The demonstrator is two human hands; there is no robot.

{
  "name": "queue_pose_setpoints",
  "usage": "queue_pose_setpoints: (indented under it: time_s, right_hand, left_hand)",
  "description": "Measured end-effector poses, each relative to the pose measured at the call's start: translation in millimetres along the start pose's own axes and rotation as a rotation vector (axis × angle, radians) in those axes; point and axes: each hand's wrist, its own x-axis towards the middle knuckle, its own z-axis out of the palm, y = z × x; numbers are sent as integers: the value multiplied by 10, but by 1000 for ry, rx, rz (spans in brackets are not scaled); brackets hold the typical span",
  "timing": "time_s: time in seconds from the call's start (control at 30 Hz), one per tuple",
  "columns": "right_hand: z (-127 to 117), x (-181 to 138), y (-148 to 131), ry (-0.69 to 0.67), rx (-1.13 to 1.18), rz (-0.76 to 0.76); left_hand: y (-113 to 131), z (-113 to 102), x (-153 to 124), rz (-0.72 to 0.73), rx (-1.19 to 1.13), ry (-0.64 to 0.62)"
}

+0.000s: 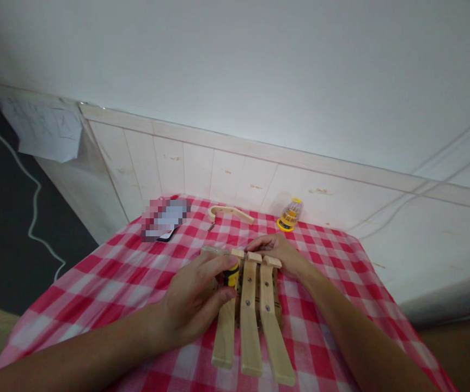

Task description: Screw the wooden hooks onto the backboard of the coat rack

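My left hand is closed around a screwdriver with a short black and yellow handle, held over the leftmost wooden hook. Three pale curved wooden hooks lie side by side across a brown wooden board, their long ends towards me. Dark screw heads show on the middle and right hooks; the left one is partly covered by my fingers. At the board's far edge, my right hand curls its fingers against the assembly, some of them hidden behind the hook ends. The screwdriver's tip is out of sight.
Another wooden hook lies near the wall, with a small metal bit beside it. A yellow-capped bit holder stands to the right. A phone, partly blurred, lies at the left of the checked tablecloth.
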Motion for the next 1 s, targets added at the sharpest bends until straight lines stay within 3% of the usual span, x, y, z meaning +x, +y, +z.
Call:
queue_pose_setpoints:
  time_s: [0.57, 0.8, 1.0]
  right_hand:
    - [14, -3, -33, 8, -15, 4]
    - [2, -3, -7, 12, -5, 20]
    - [-7, 4, 1, 13, 7, 15]
  left_hand:
    - [-43, 7, -121, -103, -114, -65]
    - [-54, 12, -41, 28, -33, 5]
    - [-34, 19, -1, 29, -5, 25]
